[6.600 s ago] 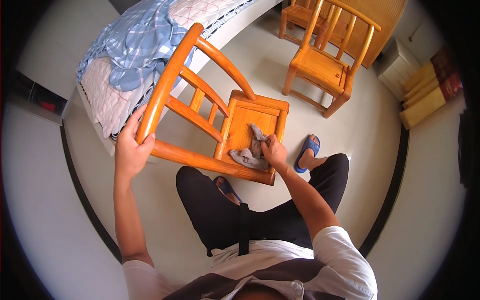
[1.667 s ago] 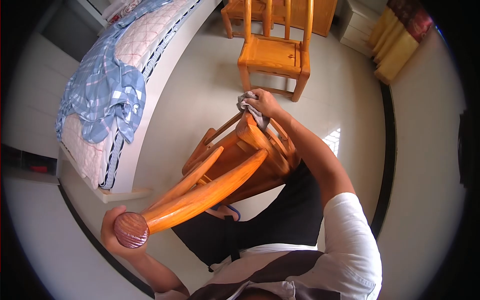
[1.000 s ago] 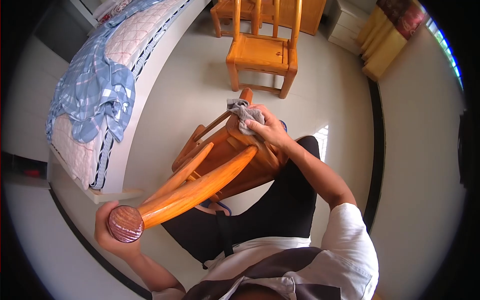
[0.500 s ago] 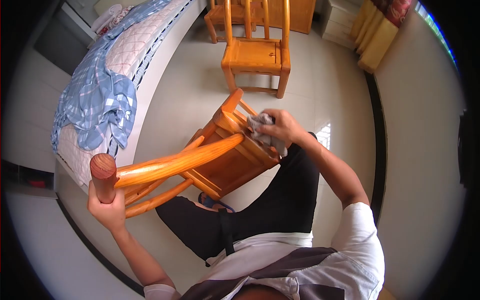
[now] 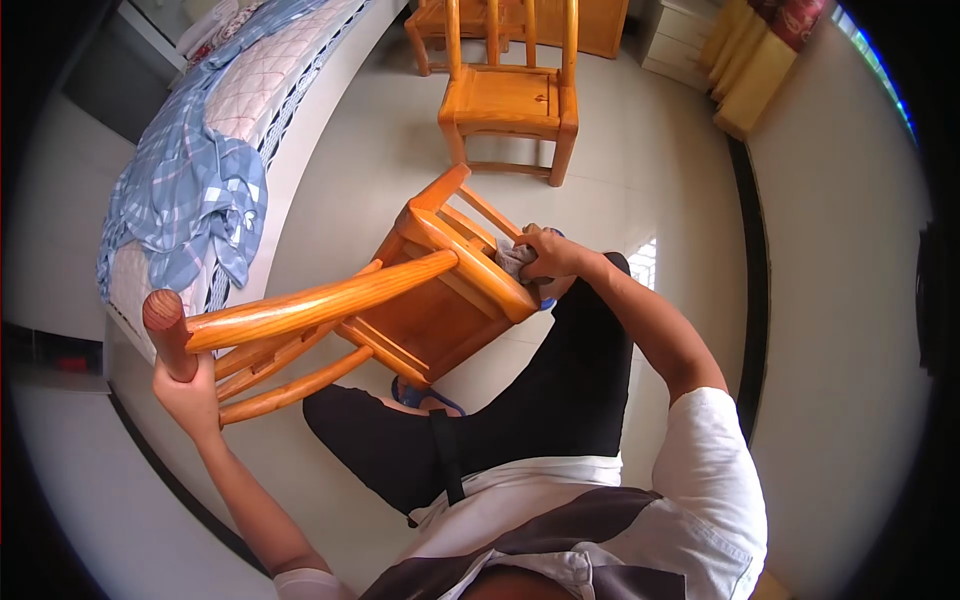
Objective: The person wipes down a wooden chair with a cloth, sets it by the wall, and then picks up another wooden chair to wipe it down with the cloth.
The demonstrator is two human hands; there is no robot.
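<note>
Clutching crumpled grey cloth (image 5: 513, 259), the right hand (image 5: 550, 254) meets a glossy wooden chair (image 5: 430, 315).

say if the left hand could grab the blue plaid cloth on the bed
Probably not: the left hand is holding the tilted chair, so it would likely have to let go before taking the plaid cloth.

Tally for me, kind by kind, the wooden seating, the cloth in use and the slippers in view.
Wooden chairs: 2 (the tilted chair, the upright chair)
Wooden seat, cut off at top, type unclear: 1
Grey cloth: 1
Blue slippers, partly hidden: 2
Total: 6
</note>
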